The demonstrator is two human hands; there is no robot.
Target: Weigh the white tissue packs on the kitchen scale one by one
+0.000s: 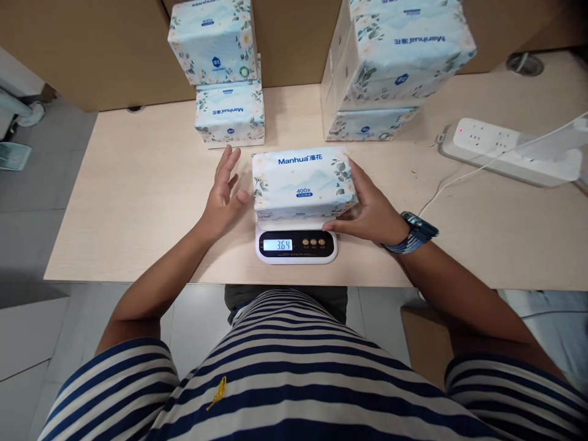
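Observation:
A pale blue Manhua tissue pack lies on a small white digital scale near the table's front edge. The scale's display reads 364. My right hand rests against the pack's right end, thumb near the scale's platform, fingers curved along the pack. My left hand hovers just left of the pack, fingers stretched out and apart, not touching it. A blue watch sits on my right wrist.
Two tissue packs are stacked at the back left, and a bigger stack at the back right. A white power strip with a cable lies at the right on the wooden table. Cardboard panels stand behind.

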